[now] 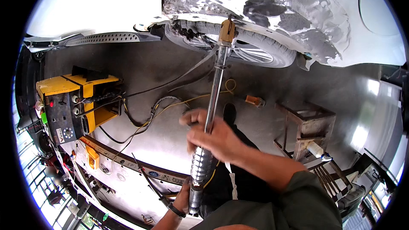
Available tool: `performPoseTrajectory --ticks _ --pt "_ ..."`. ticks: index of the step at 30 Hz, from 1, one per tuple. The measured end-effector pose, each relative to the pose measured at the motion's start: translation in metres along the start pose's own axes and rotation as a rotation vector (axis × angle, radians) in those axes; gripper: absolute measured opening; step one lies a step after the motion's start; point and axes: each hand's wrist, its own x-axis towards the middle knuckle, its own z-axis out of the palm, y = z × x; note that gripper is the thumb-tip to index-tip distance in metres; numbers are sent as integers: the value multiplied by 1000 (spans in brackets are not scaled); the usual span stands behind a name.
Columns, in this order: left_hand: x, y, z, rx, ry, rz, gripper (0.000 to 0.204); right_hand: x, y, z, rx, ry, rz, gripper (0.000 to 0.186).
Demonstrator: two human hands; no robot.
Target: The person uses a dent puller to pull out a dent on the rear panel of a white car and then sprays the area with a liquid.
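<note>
A long chrome slide hammer runs from the car's rear quarter panel down toward my body. Its brass-coloured clamp end meets the panel's lower edge above the wheel. My left hand, with a dark wristband, is closed on the near end, beside the handle. The ribbed sliding weight sits low on the rod, just above that hand. My right hand is at the rod above the weight, blurred, its fingers loosely spread with the rod passing between them and the thumb.
A yellow and black machine stands at left, its cables crossing the floor. Behind the hammer is the car wheel. A rusty metal stand and an orange tool are at right. A long curved bar lies lower left.
</note>
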Motion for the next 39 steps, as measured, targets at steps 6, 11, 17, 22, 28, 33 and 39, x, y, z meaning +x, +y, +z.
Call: performPoseTrajectory --ticks 6,11,17,22,28,33,39 --pt "-6 9 -2 204 522 884 62 11 -15 -3 164 19 -71 60" --pt "17 29 -81 79 157 467 48 8 -3 13 -21 107 -227 53" --pt "26 32 -49 112 -109 -364 40 -13 -10 14 -141 181 -96 40" --pt "22 27 -30 45 -36 -269 52 -4 -5 1 -8 133 -125 37" --pt "16 28 -30 19 -69 -266 60 -1 -5 2 5 94 -172 33" --pt "20 30 -43 72 -315 -362 44 0 -9 2 -49 56 -113 30" --pt "13 37 -37 -55 -381 -428 42 6 44 16 364 -52 -237 22"
